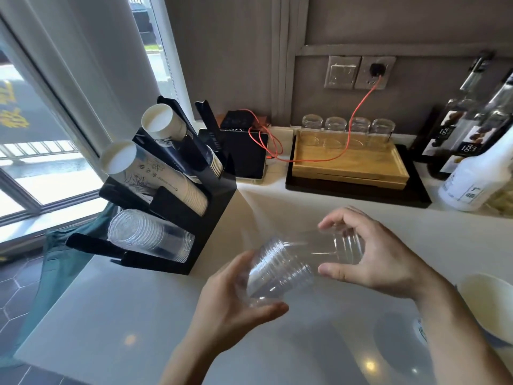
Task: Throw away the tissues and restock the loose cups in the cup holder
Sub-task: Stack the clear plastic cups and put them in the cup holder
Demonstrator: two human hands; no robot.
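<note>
Gripping clear cups [294, 262], left hand [236, 309], right hand [380, 257], cup count unclear, paper cup [488, 304] cropped

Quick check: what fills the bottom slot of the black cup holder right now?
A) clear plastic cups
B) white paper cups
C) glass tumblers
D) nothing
A: a stack of clear ribbed plastic cups lies in the lowest slot of the black cup holder, below the white paper cups.

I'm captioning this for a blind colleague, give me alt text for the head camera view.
Two bare hands, left hand and right hand, hold clear ribbed plastic cups above a white counter. Left stands a black tiered cup holder stocked with cups.
</note>
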